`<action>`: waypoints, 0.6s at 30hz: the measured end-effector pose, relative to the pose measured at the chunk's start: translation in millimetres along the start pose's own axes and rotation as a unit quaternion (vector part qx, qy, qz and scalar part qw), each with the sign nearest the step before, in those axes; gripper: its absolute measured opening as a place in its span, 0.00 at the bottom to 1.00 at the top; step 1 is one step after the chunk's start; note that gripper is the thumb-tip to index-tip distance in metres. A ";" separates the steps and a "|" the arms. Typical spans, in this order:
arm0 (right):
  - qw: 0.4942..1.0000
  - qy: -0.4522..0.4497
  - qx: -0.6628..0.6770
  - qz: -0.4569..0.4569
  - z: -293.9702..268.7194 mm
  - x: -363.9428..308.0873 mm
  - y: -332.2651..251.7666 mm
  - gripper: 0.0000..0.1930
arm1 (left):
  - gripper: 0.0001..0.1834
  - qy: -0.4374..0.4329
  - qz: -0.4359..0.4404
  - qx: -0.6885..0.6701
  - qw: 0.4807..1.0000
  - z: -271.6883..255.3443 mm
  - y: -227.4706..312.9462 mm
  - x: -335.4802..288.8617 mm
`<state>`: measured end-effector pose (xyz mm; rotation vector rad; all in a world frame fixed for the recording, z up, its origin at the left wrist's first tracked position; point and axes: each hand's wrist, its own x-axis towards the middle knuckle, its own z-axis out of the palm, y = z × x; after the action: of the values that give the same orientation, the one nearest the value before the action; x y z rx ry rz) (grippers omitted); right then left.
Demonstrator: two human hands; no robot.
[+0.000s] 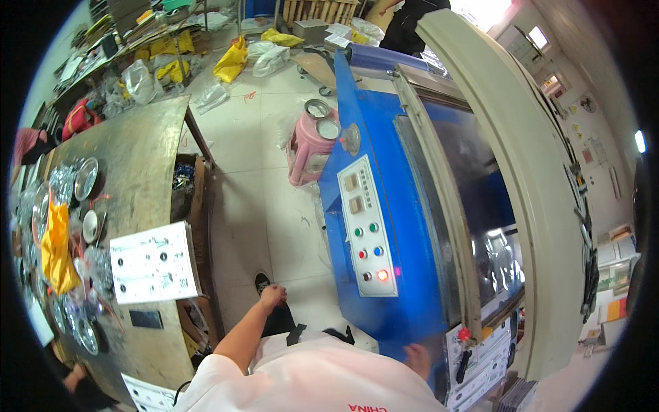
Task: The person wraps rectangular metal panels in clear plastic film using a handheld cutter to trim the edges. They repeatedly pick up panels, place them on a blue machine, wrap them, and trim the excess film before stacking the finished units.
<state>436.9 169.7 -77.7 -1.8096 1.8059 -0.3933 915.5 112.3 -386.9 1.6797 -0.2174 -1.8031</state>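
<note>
Head view: a person stands in the aisle between a worktop [141, 147] and a blue machine [405, 254]. The left hand [273, 295] hangs over the floor [240, 226], fingers curled narrow, nothing seen in it. The right hand [417, 358], blurred, is just beside the machine's near end; whether it is wide, narrow or holding anything cannot be told. Printed sheets [489, 362] lie to its right, beyond a red knob [464, 334]. Work at this end would best be done with sheets held by their edges and kept flat, fingers clear of the metal frame [439, 185] and the beige hood [525, 206], and an eye on the panel [367, 226], where one red lamp [382, 275] glows. On the worktop: a card stack [154, 264], a phone [146, 319] and a yellow bag [60, 254] among wrapped metalware. Farther up the aisle, a pink stool [302, 154] bearing two round tins [328, 128] stands close against the machine and narrows the way; bags litter the floor beyond.
</note>
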 end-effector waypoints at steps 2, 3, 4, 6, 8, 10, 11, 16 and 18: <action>0.995 -0.025 -0.015 -0.098 54.7 52.5 -74.7 0.11 | 0.11 0.004 -0.033 0.025 0.999 -24.1 12.8 7.4; 0.978 0.056 -0.037 -0.200 81.7 81.2 -114.7 0.09 | 0.11 -0.009 -0.056 0.013 0.998 -34.7 23.3 9.2; 0.973 0.081 -0.008 -0.215 95.3 116.8 -148.4 0.09 | 0.11 -0.014 -0.047 0.010 0.999 -45.2 36.3 11.3; 0.972 0.067 0.014 -0.226 122.7 191.6 -212.0 0.08 | 0.12 -0.031 -0.035 0.017 0.999 -63.5 64.0 14.7; 0.970 0.030 0.028 -0.241 143.4 269.6 -261.3 0.06 | 0.13 -0.004 -0.017 -0.010 1.000 -75.8 87.4 21.3; 0.967 0.008 0.043 -0.252 168.0 356.0 -298.1 0.06 | 0.14 0.017 0.008 -0.021 1.000 -87.6 105.3 32.1; 0.964 -0.003 0.060 -0.258 184.4 403.4 -312.6 0.06 | 0.14 0.023 0.017 -0.021 0.999 -93.0 110.5 38.2; 0.972 0.007 0.066 -0.227 292.5 683.8 -356.5 0.07 | 0.19 0.081 -0.033 0.075 0.993 -123.0 110.8 56.8; 0.976 0.012 0.045 -0.214 344.6 801.5 -365.2 0.07 | 0.22 0.126 -0.059 0.129 0.982 -130.1 104.8 56.1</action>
<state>976.7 -578.3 -286.7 -2.1319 1.3769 -0.6508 1075.7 40.0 -398.6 2.1247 -0.2548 -1.6800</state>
